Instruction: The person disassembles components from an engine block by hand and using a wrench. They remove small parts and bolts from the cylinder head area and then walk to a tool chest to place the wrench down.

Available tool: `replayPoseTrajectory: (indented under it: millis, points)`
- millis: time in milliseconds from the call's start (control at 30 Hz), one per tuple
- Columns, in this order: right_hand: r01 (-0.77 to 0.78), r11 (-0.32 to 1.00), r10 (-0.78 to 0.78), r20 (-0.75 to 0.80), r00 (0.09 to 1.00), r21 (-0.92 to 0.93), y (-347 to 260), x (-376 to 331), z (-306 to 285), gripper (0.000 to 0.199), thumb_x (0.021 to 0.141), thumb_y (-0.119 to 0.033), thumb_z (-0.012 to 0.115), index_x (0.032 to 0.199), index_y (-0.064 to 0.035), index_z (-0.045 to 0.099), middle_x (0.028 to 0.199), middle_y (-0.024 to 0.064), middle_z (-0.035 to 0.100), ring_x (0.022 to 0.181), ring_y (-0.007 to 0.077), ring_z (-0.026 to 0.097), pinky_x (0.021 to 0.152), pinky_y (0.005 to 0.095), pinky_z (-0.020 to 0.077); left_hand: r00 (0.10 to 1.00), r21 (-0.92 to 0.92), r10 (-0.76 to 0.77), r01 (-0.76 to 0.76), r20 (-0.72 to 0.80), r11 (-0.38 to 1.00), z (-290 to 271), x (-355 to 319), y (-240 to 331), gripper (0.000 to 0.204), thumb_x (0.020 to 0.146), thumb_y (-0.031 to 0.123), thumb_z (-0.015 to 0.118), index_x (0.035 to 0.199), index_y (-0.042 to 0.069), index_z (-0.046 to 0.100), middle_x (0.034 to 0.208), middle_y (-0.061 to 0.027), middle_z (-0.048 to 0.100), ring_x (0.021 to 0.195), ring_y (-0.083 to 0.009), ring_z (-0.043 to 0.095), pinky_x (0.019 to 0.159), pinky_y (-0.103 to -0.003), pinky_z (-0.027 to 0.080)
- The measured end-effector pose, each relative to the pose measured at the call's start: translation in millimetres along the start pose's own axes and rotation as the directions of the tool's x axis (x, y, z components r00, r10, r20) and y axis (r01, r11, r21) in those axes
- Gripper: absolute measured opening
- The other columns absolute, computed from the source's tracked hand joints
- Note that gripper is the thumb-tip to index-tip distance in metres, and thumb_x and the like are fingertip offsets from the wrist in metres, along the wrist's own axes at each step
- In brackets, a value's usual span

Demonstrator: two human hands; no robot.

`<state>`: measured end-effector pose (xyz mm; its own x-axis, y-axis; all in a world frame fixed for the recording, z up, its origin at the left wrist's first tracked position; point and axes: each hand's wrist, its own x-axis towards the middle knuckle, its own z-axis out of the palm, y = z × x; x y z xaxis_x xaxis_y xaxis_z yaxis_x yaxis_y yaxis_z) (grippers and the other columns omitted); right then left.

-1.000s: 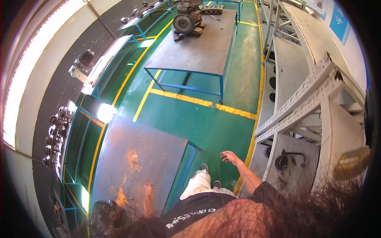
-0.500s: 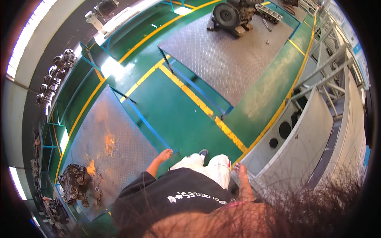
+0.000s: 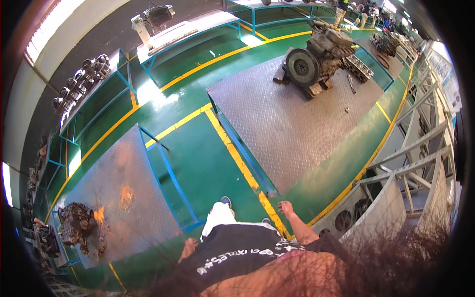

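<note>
My left hand [image 3: 189, 246] hangs low beside my body, near the close edge of the left metal-plate table [image 3: 143, 173]; its fingers look loosely apart, with nothing seen in them. On that table sits a dark, dirty engine part [image 3: 76, 222] with small metal pieces beside it. My right hand [image 3: 285, 208] is held out with fingers spread, bare of any object, close to the near corner of a larger tread-plate table [image 3: 297, 133]. An engine with a round flywheel [image 3: 303, 68] rests on that table's far part, beside a long cylinder head [image 3: 357, 68] and a hand tool [image 3: 351, 83].
Yellow lines [image 3: 236, 158] mark the green floor [image 3: 190, 163] between the tables. Grey metal framing [image 3: 415, 168] runs along the right. Farther left, a blue-framed bench [image 3: 94, 94] carries several engine parts. People [image 3: 341, 14] stand at the far end.
I have moved forward between the tables, and the larger table and its engine appear closer. My right hand has swung forward, while my left hand has swung back toward my body.
</note>
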<state>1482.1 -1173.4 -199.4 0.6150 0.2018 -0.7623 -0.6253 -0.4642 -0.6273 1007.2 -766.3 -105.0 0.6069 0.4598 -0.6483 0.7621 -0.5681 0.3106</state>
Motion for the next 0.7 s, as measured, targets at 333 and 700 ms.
replayPoseTrajectory:
  millis: [333,700]
  points:
    - [-0.056,0.666,0.068,-0.014,0.998,-0.744,-231.0,200.0,137.1,0.036,0.094,-0.035,0.059,0.106,-0.0051,0.076,0.103,0.0200,0.077,0.096,0.0289,0.076,0.085,0.0422,0.0583,0.855,-0.993,-0.509,0.119,0.095,0.014,-107.4,202.6,-38.1,0.043,0.104,0.026,0.055,0.142,0.006,0.049,0.121,-0.0169,0.065,0.089,-0.0309,0.067,0.071,-0.044,0.058]
    - [0.232,0.728,-0.341,-0.048,0.939,-0.645,-601.1,385.7,385.8,0.054,0.094,-0.026,0.067,0.138,0.0031,0.057,0.143,0.0330,0.054,0.134,0.0428,0.054,0.111,0.0481,0.0444,0.923,-0.882,-0.312,-0.057,-0.225,0.467,-516.0,528.6,-3.2,0.040,0.108,0.033,0.054,0.132,0.002,0.062,0.105,-0.0076,0.070,0.084,-0.0149,0.064,0.074,-0.029,0.053]
